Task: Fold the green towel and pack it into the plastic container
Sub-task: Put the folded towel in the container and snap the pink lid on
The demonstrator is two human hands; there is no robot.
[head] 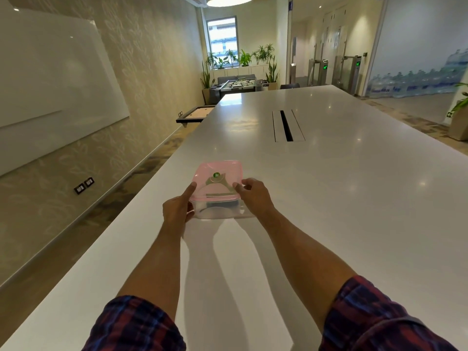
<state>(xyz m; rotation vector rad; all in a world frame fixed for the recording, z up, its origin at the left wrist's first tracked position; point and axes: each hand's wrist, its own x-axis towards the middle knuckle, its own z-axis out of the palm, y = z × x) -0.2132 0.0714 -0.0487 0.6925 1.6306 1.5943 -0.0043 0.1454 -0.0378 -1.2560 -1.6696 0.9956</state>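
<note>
Two plaid sleeves (134, 325) fill the bottom corners of the frame, bare forearms reaching up toward the centre. There the left hand (177, 207) grips the left side of a clear plastic container (220, 210) standing on the white tabletop (329, 198), thumb on its pink lid (217, 181). The right hand (253, 195) pinches the lid's right edge. Something dark shows through the container's near wall; whether it is the green towel cannot be told.
</note>
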